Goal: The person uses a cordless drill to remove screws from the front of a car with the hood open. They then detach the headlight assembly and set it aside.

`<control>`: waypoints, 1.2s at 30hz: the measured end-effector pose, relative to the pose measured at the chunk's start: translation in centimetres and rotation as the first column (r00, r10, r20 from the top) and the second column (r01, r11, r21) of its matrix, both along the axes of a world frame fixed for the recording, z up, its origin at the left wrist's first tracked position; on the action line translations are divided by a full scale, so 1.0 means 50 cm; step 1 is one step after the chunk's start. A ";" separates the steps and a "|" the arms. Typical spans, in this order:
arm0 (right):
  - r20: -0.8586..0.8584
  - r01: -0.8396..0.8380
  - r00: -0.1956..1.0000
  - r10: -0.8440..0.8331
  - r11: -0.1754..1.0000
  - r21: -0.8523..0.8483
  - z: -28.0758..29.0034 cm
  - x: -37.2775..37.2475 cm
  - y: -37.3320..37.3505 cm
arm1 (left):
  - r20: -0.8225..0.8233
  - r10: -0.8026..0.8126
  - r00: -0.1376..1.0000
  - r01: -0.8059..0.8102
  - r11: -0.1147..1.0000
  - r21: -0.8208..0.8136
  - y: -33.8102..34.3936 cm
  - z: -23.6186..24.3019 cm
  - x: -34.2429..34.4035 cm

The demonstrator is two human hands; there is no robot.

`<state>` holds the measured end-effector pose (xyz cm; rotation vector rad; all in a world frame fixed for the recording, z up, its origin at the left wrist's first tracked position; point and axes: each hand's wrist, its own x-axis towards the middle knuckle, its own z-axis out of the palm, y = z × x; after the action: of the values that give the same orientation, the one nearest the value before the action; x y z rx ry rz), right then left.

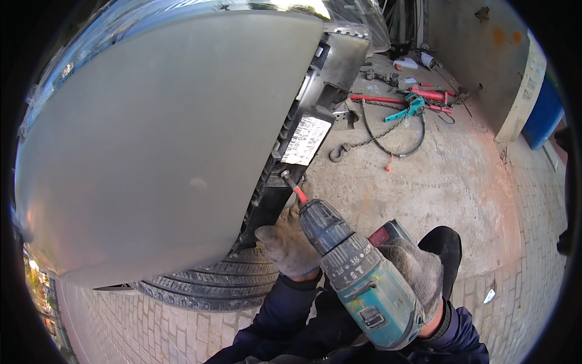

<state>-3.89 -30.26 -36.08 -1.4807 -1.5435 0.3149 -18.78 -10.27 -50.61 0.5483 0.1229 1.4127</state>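
My right hand (pixel 415 273), in a grey work glove, is closed round the handle of a teal and black cordless drill (pixel 373 297). Its red-collared driver bit (pixel 298 190) reaches a round metal fastener (pixel 285 174) on a black plastic edge piece (pixel 267 209). That piece runs along the side of a large grey vehicle body panel (pixel 151 139) and carries a white printed label (pixel 306 141). My gloved left hand (pixel 290 246) is closed at the lower end of the black piece, thumb towards the panel; its fingers are partly hidden behind the piece and the drill chuck.
A tyre (pixel 212 282) stands under the panel. On the concrete beyond lie a teal chain tool (pixel 412 108), a hook (pixel 337 153), a red tool (pixel 433 94) and another power tool (pixel 382 77). A wall (pixel 476 54) and a blue board (pixel 542 115) stand at the right.
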 end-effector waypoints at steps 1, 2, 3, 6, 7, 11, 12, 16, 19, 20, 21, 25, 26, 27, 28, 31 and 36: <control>0.016 0.020 1.000 -0.020 1.000 -0.015 -0.001 -0.003 0.000 | -0.116 0.065 0.991 -0.065 0.998 0.004 -0.001 -0.004 0.002; 0.001 0.024 1.000 -0.024 1.000 -0.002 -0.002 -0.005 0.000 | -0.074 0.044 0.996 -0.046 0.999 -0.028 0.000 -0.007 0.003; 0.003 0.036 0.999 -0.036 0.999 -0.015 -0.003 -0.007 -0.002 | -0.099 0.060 0.993 -0.064 0.997 -0.042 0.000 -0.010 0.006; -0.011 0.050 0.999 -0.050 0.999 -0.018 -0.005 -0.014 -0.002 | -0.160 0.087 0.983 -0.100 0.992 -0.073 -0.001 -0.013 0.013; -0.020 0.049 0.999 -0.049 0.999 -0.013 -0.005 -0.017 -0.002 | -0.183 0.093 0.979 -0.110 0.991 -0.081 -0.001 -0.012 0.013; -0.033 0.041 0.999 -0.041 0.999 -0.011 0.002 -0.023 -0.003 | -0.246 0.102 0.964 -0.133 0.984 -0.114 -0.003 -0.001 0.011; -0.019 0.040 0.999 -0.040 0.999 -0.026 0.007 -0.021 -0.006 | -0.241 0.101 0.965 -0.134 0.984 -0.121 -0.003 0.003 0.009; 0.112 0.056 0.992 -0.062 0.997 0.059 0.017 -0.021 -0.007 | -0.025 0.062 0.998 -0.064 0.993 -0.099 -0.016 0.016 0.014; 0.131 0.012 0.991 -0.026 0.994 0.110 0.018 -0.018 -0.004 | 0.084 0.073 0.994 -0.065 0.993 -0.099 -0.017 0.020 0.021; 0.097 -0.001 0.995 -0.010 0.993 0.118 0.018 -0.016 -0.003 | 0.203 0.065 0.977 -0.028 0.983 -0.179 -0.014 0.020 0.019; 0.084 -0.008 0.996 -0.001 0.994 0.107 0.017 -0.014 -0.002 | 0.241 0.106 0.965 -0.044 0.967 -0.250 -0.010 0.020 0.018; 0.209 -0.026 0.978 -0.003 0.990 0.137 0.015 -0.005 0.001 | 0.780 -0.586 0.221 0.724 0.634 0.272 0.013 0.017 -0.009; 0.189 -0.019 0.982 -0.009 0.989 0.148 0.015 -0.003 0.002 | 0.780 -0.613 0.124 0.748 0.575 0.333 0.016 0.014 -0.013; 0.186 -0.014 0.982 -0.013 0.990 0.141 0.015 -0.002 0.003 | 0.702 -0.645 0.301 0.683 0.660 0.314 0.012 0.007 -0.008; 0.189 0.010 0.981 -0.032 0.993 0.115 0.016 -0.001 0.004 | 0.605 -0.643 0.469 0.604 0.733 0.311 0.009 0.000 -0.002; 0.203 0.019 0.978 -0.037 0.996 0.093 0.018 -0.002 0.007 | 0.331 -0.521 0.787 0.404 0.840 0.362 0.017 -0.022 0.001; 0.183 0.019 0.982 -0.052 0.984 0.179 0.020 -0.007 0.008 | 0.313 -0.384 0.869 0.374 0.923 0.093 0.058 -0.050 -0.041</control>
<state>-4.26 -29.88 -35.10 -1.4276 -1.6454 0.0157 -20.81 -7.35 -53.09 0.3311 -0.2628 1.0997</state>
